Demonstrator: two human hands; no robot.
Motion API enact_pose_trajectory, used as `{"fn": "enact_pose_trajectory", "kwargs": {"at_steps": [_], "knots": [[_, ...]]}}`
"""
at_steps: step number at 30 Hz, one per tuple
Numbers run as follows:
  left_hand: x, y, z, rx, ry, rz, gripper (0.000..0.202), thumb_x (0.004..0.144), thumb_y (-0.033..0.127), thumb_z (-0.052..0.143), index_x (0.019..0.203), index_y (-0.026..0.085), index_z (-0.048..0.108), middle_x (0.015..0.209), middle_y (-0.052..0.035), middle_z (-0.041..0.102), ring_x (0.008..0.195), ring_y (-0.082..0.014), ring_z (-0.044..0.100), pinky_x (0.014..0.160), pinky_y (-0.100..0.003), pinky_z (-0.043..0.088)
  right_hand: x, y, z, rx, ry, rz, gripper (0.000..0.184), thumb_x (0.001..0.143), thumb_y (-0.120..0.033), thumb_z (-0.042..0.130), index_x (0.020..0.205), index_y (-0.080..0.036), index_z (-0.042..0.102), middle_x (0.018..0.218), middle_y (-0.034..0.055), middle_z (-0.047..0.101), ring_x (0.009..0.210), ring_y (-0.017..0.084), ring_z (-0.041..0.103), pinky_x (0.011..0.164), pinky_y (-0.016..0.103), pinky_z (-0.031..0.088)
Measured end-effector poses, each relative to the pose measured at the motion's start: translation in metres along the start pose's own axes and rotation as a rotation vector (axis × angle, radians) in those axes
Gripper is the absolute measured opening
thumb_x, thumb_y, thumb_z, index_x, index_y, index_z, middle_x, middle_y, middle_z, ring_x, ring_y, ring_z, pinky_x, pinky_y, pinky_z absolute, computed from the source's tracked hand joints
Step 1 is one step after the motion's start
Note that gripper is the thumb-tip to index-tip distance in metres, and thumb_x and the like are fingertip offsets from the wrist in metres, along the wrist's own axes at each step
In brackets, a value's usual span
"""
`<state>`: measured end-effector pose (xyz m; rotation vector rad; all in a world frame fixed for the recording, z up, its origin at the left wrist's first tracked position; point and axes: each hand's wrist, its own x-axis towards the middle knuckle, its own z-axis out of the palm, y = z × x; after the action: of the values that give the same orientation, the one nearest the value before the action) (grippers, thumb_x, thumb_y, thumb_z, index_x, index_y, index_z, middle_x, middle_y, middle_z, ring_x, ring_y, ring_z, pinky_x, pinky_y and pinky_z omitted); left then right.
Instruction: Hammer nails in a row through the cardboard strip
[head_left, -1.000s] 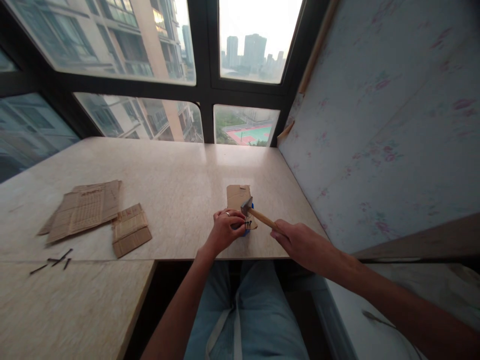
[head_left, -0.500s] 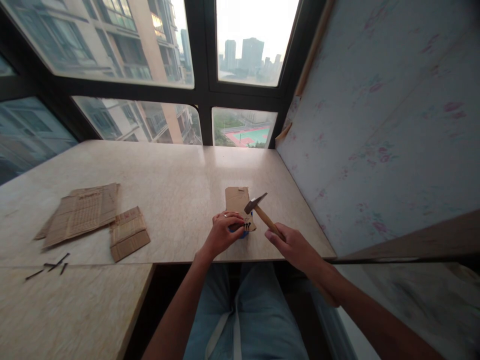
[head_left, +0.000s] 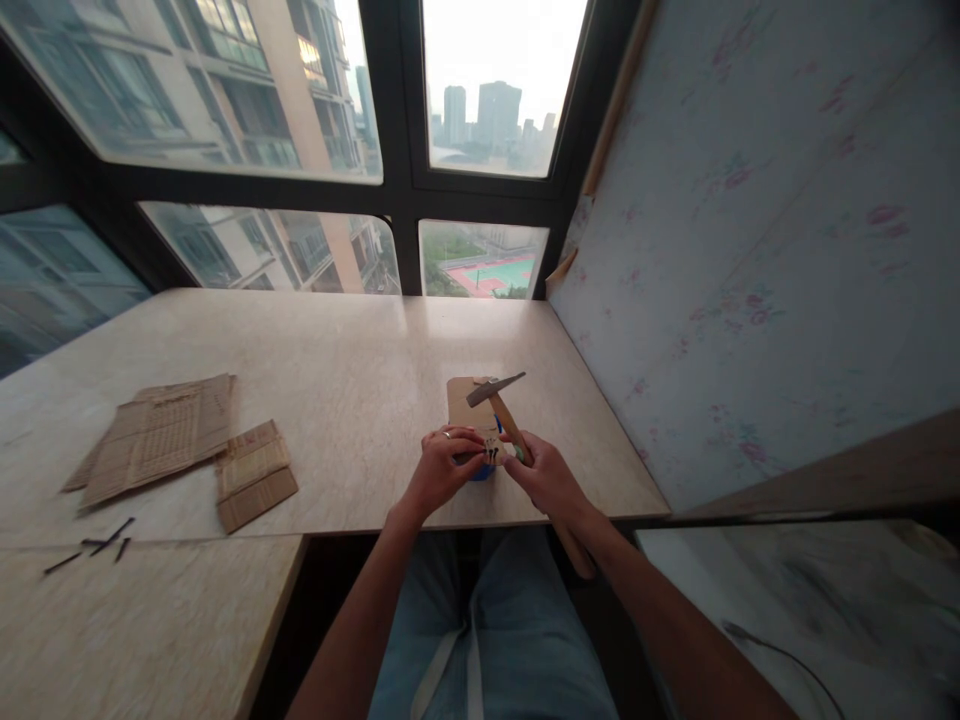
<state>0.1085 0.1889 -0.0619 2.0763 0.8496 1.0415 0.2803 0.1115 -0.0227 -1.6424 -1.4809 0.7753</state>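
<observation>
My right hand is closed around the wooden handle of a hammer, well up toward the head. The steel head points up and left, and the handle's lower end shows beneath my wrist. My left hand, with a ring on one finger, rests over a cardboard piece, thumb and forefinger pinched together; what lies between them is hidden. Several short dark nails stand in the cardboard right beside those fingertips, close to my right thumb. Something blue shows under the cardboard's near edge.
Flattened cardboard sheets and a smaller folded cardboard piece lie on the left of the stone-patterned counter. Several loose dark nails lie near its front edge. A papered wall bounds the right; windows stand behind.
My right hand has moved left, close to the nails and my left fingertips, and now grips the hammer nearer its head. The hammer head has shifted left and slightly up.
</observation>
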Motion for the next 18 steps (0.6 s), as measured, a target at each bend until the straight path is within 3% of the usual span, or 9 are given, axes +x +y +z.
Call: {"fn": "enact_pose_trajectory", "kwargs": {"at_steps": [6,18], "knots": [[0.000,0.003,-0.003,0.019,-0.034,0.014,0.011,0.074,0.022,0.073,0.084,0.025,0.075,0.094,-0.0052,0.075,0.104,-0.0240,0.064,0.096,-0.043,0.044,-0.002,0.006,0.007,0.042,-0.003,0.075,0.032,0.083,-0.038,0.056,0.104,-0.016,0.063,0.054,-0.0057,0.050,0.043,0.011,0.045,0.041,0.021,0.035],[-0.004,0.014,-0.013,0.098,0.008,0.061,0.033,0.070,0.009,0.061,0.098,0.024,0.070,0.108,-0.0056,0.071,0.115,-0.0255,0.058,0.103,-0.048,0.036,-0.006,-0.007,0.007,0.078,0.018,0.105,0.028,0.083,-0.036,0.053,0.101,-0.017,0.063,0.054,-0.0057,0.050,0.042,0.010,0.045,0.040,0.020,0.035]]}}
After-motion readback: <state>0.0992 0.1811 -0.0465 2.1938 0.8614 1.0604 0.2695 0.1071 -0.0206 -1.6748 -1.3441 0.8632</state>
